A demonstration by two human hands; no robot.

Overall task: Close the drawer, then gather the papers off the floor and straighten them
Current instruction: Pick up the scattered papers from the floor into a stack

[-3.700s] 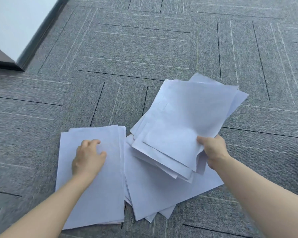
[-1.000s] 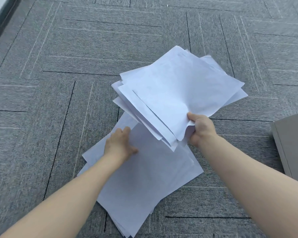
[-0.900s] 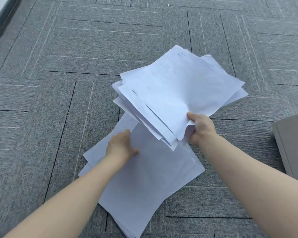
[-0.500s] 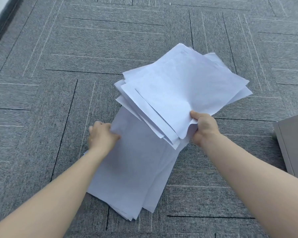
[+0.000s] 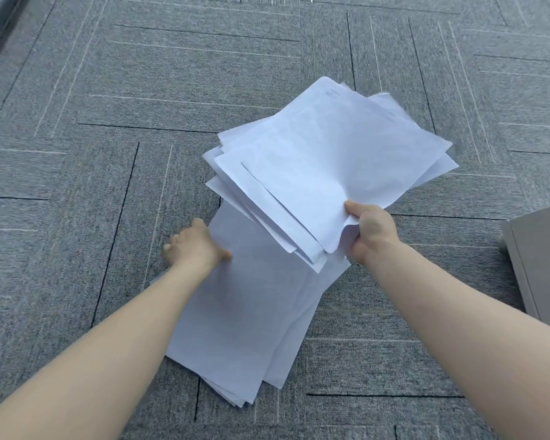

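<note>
Uneven white sheaf (image 5: 331,160) pinched by right hand (image 5: 370,231), edges misaligned

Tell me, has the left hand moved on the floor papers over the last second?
Yes. The left hand slid left, from the middle of the floor stack to its left edge, toward the dark carpet seam; the stack turned with it.

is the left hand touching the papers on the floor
Touching. The head view shows the left hand pressed on the left edge of the floor papers, thumb lying on the top sheet with no gap.
</note>
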